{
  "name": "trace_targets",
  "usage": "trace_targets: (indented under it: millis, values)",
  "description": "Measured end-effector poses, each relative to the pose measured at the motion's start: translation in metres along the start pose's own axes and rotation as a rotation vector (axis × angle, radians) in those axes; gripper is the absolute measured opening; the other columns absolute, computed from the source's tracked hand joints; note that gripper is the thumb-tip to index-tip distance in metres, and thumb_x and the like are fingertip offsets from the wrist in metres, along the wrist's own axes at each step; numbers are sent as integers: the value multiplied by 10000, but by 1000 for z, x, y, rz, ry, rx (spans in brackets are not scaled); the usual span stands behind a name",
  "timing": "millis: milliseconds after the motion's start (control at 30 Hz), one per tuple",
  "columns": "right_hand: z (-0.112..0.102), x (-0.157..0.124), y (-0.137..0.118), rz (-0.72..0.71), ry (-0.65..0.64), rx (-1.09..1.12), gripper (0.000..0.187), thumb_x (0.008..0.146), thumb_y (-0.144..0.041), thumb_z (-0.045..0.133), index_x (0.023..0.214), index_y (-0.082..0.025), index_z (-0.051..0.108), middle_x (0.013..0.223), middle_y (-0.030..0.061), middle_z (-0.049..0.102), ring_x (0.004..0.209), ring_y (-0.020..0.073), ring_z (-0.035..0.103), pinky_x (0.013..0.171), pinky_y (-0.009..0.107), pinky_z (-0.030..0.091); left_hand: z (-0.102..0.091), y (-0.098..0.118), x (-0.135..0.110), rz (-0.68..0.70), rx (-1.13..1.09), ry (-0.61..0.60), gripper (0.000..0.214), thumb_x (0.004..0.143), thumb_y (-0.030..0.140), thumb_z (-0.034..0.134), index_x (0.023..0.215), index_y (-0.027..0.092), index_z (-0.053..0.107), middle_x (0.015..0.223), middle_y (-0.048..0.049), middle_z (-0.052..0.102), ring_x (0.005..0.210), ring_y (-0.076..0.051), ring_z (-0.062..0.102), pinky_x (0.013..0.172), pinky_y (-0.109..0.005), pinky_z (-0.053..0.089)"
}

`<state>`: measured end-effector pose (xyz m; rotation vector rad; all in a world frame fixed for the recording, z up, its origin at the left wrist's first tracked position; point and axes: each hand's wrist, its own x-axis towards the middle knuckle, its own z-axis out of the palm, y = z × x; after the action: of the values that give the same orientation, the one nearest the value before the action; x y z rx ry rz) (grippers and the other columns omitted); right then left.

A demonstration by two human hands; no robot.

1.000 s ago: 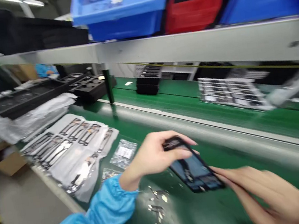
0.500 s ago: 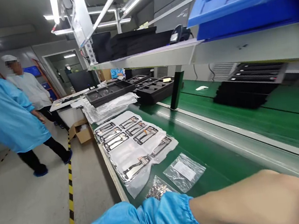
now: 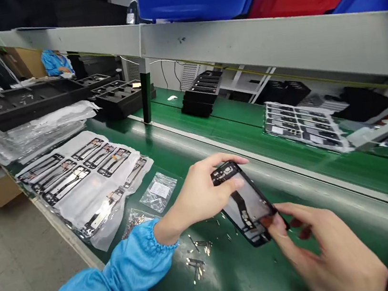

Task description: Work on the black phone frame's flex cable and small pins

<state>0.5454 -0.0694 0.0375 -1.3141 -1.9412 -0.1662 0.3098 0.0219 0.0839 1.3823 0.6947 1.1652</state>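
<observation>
While the head view looks down along the green desk [image 3: 235,282], the left hand [image 3: 201,197] closes on the upper end of a dark phone frame [image 3: 246,205], thumb and fingers around it. The right hand [image 3: 326,252] pinches the lower end with its fingertips, the other fingers curled. The frame is held between the hands, tilted; its long axis runs from upper left to lower right, one end toward each hand. Small metal parts [image 3: 197,260] lie scattered on the desk below it. Just left of them are a labelled zip bag [image 3: 159,192] and plastic-sleeved flex strips [image 3: 88,189].
</observation>
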Motion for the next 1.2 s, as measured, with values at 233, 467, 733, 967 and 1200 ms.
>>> trace_targets:
  millis: [233,467,733,967,1200]
  values:
    - [1,13,-5,80,-59,175,115,1039,-222,631,1152,-239,628,987,43,631,713,149,558,631,282,487,-2,-3,2,-28,-23,-70,314,904,296,784,1196,189,742,931,-61,784,795,-212,737,699,-283,578]
    - [-11,12,-2,214,-326,517,113,1074,-314,603,990,-239,590,931,40,617,765,169,585,665,271,521,-10,-2,6,-57,-112,-263,325,895,284,824,1186,160,748,990,-88,804,917,-234,794,813,-297,627]
    - [-2,8,10,328,-480,489,315,1075,-485,621,891,-229,630,827,13,622,755,174,597,687,279,512,-12,-3,5,-41,104,-302,302,909,209,754,1210,177,758,999,-74,809,958,-237,787,848,-295,613]
    - [4,9,12,311,-414,464,320,1068,-497,629,895,-227,638,807,21,639,724,181,613,653,285,510,-11,-2,3,9,106,-260,305,917,164,716,1221,176,744,1031,-77,816,1016,-249,801,927,-312,615]
    - [10,15,3,317,-358,533,308,1063,-474,650,883,-225,642,807,22,613,723,168,588,638,268,513,-13,-3,4,-34,152,-189,317,907,191,732,1223,182,747,1004,-71,823,960,-255,807,867,-321,635]
